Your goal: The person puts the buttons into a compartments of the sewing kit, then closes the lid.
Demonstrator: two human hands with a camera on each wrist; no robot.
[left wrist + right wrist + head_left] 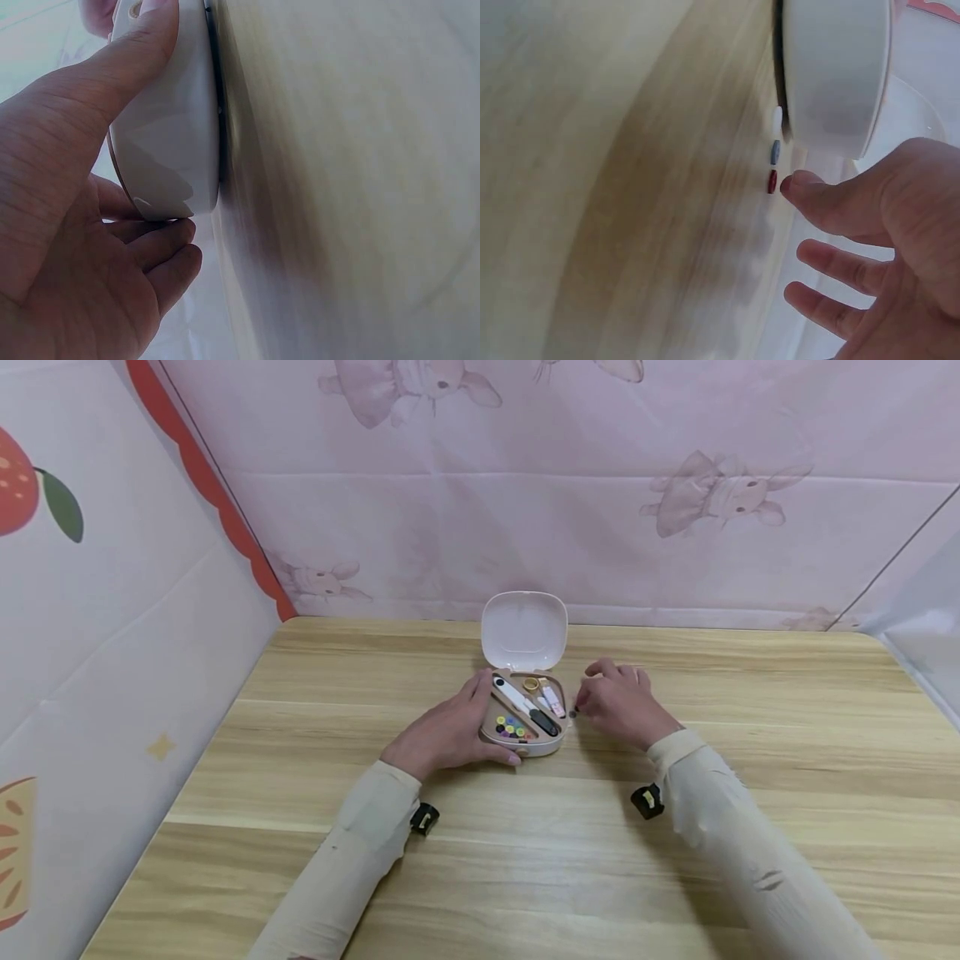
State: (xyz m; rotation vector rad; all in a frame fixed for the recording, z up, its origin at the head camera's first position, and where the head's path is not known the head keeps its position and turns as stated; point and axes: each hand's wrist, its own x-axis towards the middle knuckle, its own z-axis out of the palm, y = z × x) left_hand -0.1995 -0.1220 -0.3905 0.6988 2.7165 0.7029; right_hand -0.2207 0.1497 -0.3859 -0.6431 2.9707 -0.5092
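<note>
An open white sewing kit case [542, 749] stands on the table, its lid [524, 631] raised at the back. My left hand [448, 731] grips the case from the left, thumb along its front wall and fingers curled at the side. Inside lie white-and-black thread snips [517, 697], several coloured buttons [511, 727], a gold ring [531, 684] and a small white-and-pink item [552, 700]. Right of the case, my right hand [621, 703] pinches a small dark red button [786, 186] between thumb and index finger; its other fingers are spread.
In the right wrist view, a white button [777, 120], a grey button [775, 152] and a red button [772, 181] lie in a row on the table [480, 860] beside the case. A pink printed curtain [525, 527] hangs behind the table's back edge.
</note>
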